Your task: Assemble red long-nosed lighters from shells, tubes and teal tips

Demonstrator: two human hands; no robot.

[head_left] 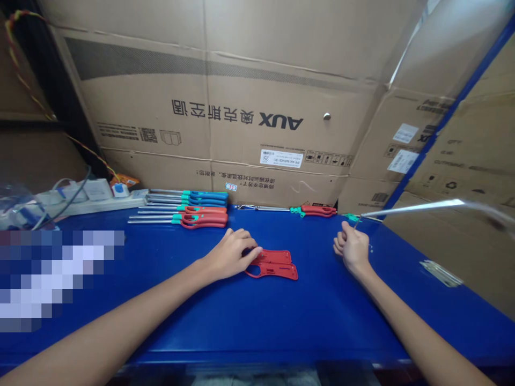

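Two red plastic handle halves (277,264) lie side by side on the blue table (193,327), near its middle. My left hand (237,252) rests at their left end, its fingers curled and thumb touching the upper half; what its fingertips pinch, if anything, is hidden. To the right, my right hand (353,246) is closed just above the table, with a thin piece rising from its thumb side toward a long shiny metal rod (414,206). Whether the hand grips that rod is unclear. Small green parts (352,217) lie right behind this hand.
Several lighters with blue (209,197) and red (205,220) handles lie at the back left beside a power strip (108,202). A red handle (318,210) and green rings (296,210) sit at the back. Thin metal pieces (441,273) lie right. Cardboard (241,80) walls the back.
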